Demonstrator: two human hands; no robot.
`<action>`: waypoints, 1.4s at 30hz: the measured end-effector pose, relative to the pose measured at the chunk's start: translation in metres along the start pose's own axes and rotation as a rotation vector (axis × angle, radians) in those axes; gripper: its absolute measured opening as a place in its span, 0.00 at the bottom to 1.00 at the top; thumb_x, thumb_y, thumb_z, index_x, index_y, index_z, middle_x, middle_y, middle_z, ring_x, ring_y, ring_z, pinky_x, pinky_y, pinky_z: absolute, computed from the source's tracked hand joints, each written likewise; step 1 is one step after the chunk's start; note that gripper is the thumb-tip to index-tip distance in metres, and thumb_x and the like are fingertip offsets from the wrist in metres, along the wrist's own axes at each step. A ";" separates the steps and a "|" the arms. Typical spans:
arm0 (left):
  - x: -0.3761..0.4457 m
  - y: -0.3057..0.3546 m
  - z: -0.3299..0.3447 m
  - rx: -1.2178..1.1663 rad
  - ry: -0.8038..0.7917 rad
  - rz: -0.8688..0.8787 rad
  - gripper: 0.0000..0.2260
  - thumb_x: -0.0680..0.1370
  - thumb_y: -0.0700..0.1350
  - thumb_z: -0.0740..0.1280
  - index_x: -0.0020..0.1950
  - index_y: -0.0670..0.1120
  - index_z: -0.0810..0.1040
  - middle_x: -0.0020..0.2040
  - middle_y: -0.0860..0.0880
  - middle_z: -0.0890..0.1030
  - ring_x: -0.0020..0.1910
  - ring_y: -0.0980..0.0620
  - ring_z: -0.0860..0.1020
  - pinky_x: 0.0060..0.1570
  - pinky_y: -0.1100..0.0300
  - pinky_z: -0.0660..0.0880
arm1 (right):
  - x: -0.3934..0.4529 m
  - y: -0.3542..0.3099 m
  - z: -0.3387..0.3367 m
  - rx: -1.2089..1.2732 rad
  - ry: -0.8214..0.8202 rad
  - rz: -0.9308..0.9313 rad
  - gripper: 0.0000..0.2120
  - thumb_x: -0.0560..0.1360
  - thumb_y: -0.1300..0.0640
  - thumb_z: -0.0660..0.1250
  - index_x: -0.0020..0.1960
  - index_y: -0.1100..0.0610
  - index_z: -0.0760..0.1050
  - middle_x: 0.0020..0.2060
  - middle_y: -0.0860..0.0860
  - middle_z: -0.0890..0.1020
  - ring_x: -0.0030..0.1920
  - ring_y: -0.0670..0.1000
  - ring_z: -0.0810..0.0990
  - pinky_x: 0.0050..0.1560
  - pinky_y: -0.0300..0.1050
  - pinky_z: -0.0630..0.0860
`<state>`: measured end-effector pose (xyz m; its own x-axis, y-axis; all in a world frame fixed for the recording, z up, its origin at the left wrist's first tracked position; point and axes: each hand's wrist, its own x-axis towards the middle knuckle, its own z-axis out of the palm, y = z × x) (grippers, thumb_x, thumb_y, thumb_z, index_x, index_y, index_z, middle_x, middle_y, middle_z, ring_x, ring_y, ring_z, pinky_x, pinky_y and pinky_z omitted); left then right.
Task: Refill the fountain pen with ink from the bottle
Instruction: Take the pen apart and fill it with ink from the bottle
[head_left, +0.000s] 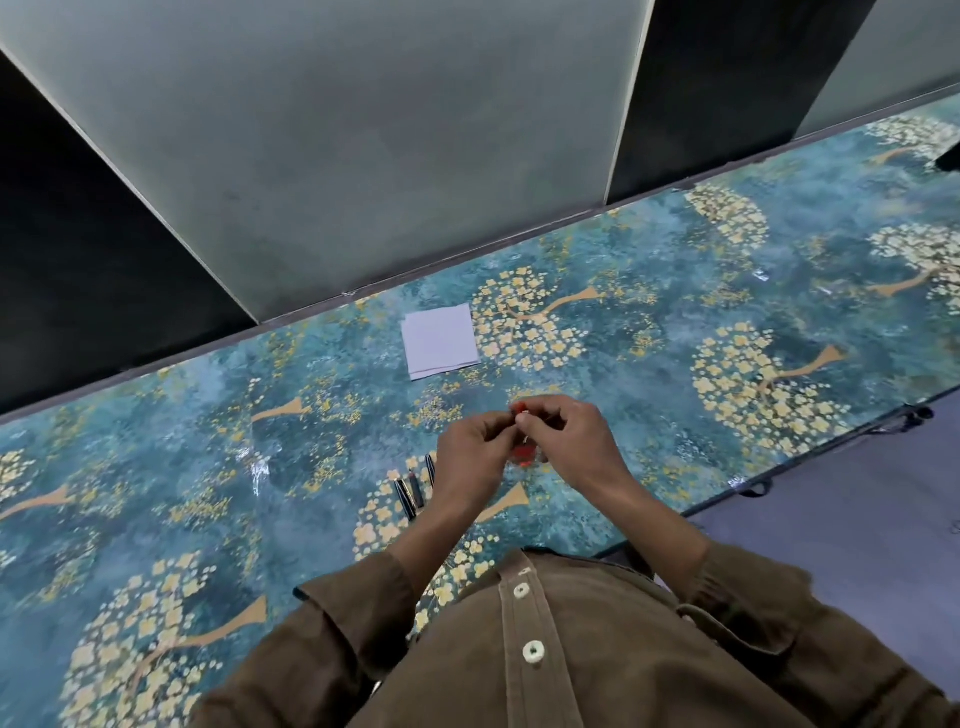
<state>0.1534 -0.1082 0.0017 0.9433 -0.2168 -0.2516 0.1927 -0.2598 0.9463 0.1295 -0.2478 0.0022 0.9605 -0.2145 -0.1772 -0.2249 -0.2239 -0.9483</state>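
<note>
Above the middle of the table, my left hand (470, 452) and my right hand (566, 434) meet with curled fingers. Their fingertips pinch a small red and white piece (519, 411) between them; I cannot tell what it is. Just below it, between the two hands, a small ink bottle (525, 457) with red on it shows only in part. Whether it stands on the table cannot be told. Three dark fountain pen parts (413, 491) lie side by side on the table, just left of my left wrist.
A folded white tissue (440, 343) lies farther back, near the wall. The table (208, 467) has a blue cover with gold flowers and a glossy film. Its right edge (810, 457) runs diagonally, with grey floor beyond. Pale and dark wall panels close the back.
</note>
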 end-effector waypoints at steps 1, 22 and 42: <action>0.004 0.002 0.001 0.026 0.024 0.026 0.06 0.78 0.40 0.71 0.51 0.45 0.87 0.40 0.51 0.87 0.39 0.59 0.85 0.39 0.70 0.78 | 0.004 -0.001 -0.002 -0.044 0.007 -0.029 0.08 0.78 0.59 0.69 0.56 0.57 0.83 0.46 0.53 0.83 0.36 0.41 0.83 0.35 0.31 0.77; 0.031 -0.023 0.008 0.198 0.043 -0.019 0.05 0.75 0.37 0.71 0.46 0.42 0.88 0.36 0.50 0.85 0.32 0.64 0.82 0.34 0.73 0.75 | 0.026 0.027 -0.002 -0.461 -0.080 -0.207 0.08 0.78 0.55 0.69 0.55 0.51 0.84 0.46 0.47 0.82 0.44 0.48 0.81 0.49 0.48 0.80; 0.032 -0.025 0.006 0.226 0.047 -0.005 0.05 0.74 0.37 0.72 0.45 0.43 0.88 0.33 0.52 0.84 0.27 0.65 0.79 0.30 0.73 0.73 | 0.032 0.038 0.001 -0.345 -0.078 -0.196 0.03 0.76 0.55 0.72 0.49 0.51 0.84 0.44 0.46 0.81 0.43 0.45 0.81 0.46 0.41 0.79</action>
<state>0.1768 -0.1139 -0.0311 0.9549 -0.1725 -0.2417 0.1371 -0.4661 0.8741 0.1515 -0.2621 -0.0394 0.9972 -0.0662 -0.0341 -0.0655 -0.5620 -0.8245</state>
